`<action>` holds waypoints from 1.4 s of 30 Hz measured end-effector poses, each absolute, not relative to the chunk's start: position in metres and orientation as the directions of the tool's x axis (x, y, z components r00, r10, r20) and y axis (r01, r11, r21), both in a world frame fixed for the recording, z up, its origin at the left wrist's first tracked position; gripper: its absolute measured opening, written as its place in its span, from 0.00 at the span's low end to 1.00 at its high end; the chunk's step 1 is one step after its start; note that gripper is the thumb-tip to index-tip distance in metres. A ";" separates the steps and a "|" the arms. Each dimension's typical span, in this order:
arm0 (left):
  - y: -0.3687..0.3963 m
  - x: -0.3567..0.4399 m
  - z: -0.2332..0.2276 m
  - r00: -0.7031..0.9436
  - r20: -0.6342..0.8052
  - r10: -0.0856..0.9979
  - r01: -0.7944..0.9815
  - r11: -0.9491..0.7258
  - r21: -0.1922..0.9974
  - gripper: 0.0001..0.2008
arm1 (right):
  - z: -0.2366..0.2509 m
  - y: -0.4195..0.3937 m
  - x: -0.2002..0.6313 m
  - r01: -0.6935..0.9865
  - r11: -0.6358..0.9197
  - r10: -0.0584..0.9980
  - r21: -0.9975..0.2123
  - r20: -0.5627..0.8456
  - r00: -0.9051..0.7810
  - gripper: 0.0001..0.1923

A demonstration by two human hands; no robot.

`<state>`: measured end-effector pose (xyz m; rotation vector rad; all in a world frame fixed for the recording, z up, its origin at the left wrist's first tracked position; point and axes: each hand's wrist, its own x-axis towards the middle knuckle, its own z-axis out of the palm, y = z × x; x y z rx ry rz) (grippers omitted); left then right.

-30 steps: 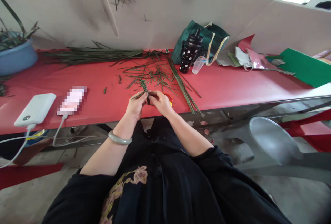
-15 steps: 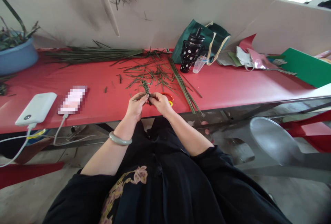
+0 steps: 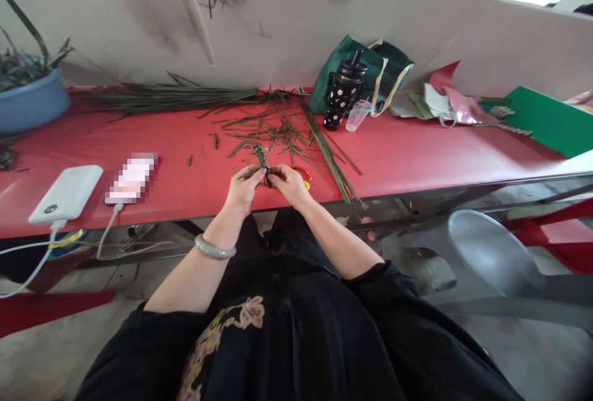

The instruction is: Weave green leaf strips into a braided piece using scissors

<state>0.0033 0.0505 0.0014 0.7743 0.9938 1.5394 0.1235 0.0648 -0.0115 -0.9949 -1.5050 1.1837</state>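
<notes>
The red table (image 3: pixel 417 154) runs across the view, and over the last second almost nothing on it has shifted: the long bundle of green leaf strips (image 3: pixel 171 97) at 11 o'clock, the scattered cuttings (image 3: pixel 273 129) at 12 o'clock, the black bottle (image 3: pixel 341 95) and green bag (image 3: pixel 365 67) at 1 o'clock, and the white power bank (image 3: pixel 67 194) at 9 o'clock all lie as they did. The only change is a slight one at the hands, which have stayed together at the near edge of the table while the small woven leaf piece (image 3: pixel 260 157) between them leans a touch differently. That points to fine finger work on the piece going on, not a reach for fresh material.

The left hand (image 3: pixel 243 189), a pale bangle (image 3: pixel 214 248) on its wrist, is curled with thumb and fingertips pinched on the piece's lower end. The right hand (image 3: pixel 290 183) meets it from 3 o'clock, fingers likewise closed on the same strip. The piece sticks up toward 12 o'clock, just above the fingertips, over the table edge.
</notes>
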 end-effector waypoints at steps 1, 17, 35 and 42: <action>0.051 0.003 0.001 -0.202 -0.038 0.979 -0.429 -0.054 0.902 0.15 | -0.011 0.064 0.124 0.051 0.200 0.958 -0.978 0.184 -0.219 0.10; 0.054 0.000 -0.001 -0.158 -0.016 0.987 -0.395 -0.048 0.917 0.14 | -0.010 0.065 0.124 0.109 0.238 0.939 -0.965 0.200 -0.281 0.09; 0.068 -0.007 -0.014 -0.191 0.219 0.957 0.073 -0.208 0.975 0.07 | -0.009 0.083 0.122 0.049 0.115 0.986 -0.992 0.108 -0.130 0.09; 0.072 -0.007 -0.018 -0.105 0.038 0.994 -0.264 -0.064 0.962 0.12 | -0.005 0.080 0.123 -0.064 0.064 0.971 -0.996 0.077 -0.227 0.08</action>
